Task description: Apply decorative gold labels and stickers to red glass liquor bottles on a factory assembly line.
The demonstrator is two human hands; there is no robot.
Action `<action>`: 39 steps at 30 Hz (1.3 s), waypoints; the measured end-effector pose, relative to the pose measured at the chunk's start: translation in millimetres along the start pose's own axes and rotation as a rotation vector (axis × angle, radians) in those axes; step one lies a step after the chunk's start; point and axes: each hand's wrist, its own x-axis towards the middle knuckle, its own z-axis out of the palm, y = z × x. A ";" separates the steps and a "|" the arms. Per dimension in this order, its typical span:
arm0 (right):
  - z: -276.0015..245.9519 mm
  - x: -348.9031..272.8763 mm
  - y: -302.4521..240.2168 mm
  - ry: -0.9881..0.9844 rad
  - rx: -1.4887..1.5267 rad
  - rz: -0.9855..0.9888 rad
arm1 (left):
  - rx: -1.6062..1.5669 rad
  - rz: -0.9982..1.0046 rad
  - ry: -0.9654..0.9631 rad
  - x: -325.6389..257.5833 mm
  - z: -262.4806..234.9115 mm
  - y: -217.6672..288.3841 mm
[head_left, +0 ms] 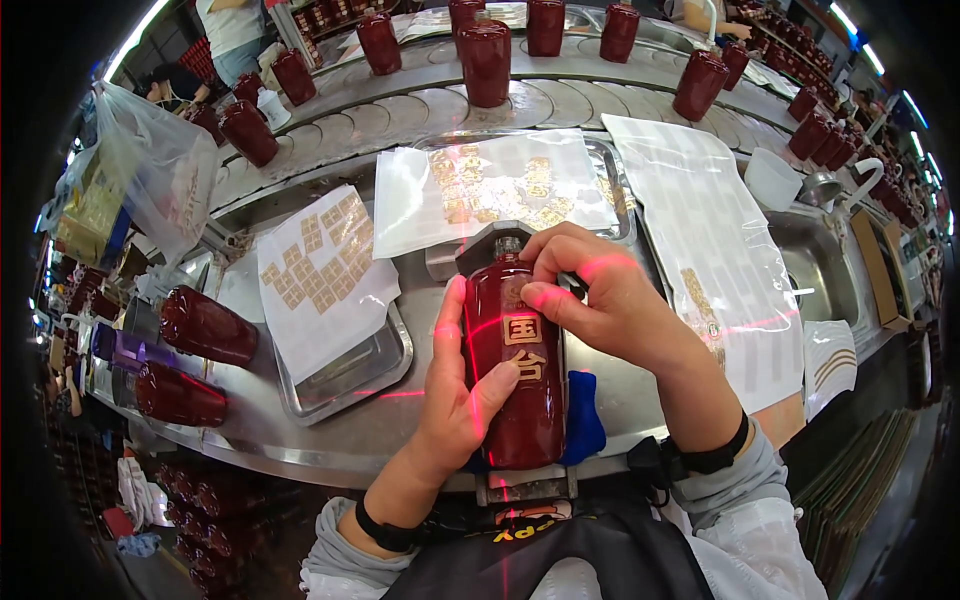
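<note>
A dark red glazed bottle (pixel 525 420) lies on its side in a metal jig (pixel 525 488) at the near edge of the bench, neck pointing away from me. Gold character labels are stuck on its upper face. My left hand (pixel 455 395) wraps the bottle's left side, thumb resting by the lower gold label. My right hand (pixel 600 300) comes over from the right, fingertips pressing near the bottle's shoulder and the upper label. A red laser cross falls across the bottle and both hands. A blue cloth (pixel 583 415) sits under the bottle's right side.
Sheets of gold stickers lie on a metal tray (pixel 345 375) at left and on another sheet (pixel 500 190) ahead. Two red bottles (pixel 205 325) lie at far left. Several upright red bottles (pixel 485 60) ride a curved conveyor behind. A sink (pixel 825 265) sits right.
</note>
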 end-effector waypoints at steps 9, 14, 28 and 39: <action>1.0 0.0 -0.5 0.013 -0.009 -0.010 | 0.067 0.016 0.006 -1.3 0.9 0.6; 6.0 0.4 0.5 0.079 0.068 -0.012 | 0.112 0.047 -0.002 -1.2 0.6 -0.9; 15.2 -31.4 -17.3 0.218 -0.354 -0.188 | 0.074 0.022 0.021 -2.2 0.4 -2.8; 18.5 -35.0 -17.4 0.208 -0.325 -0.167 | -0.019 -0.040 0.148 33.3 -9.2 5.8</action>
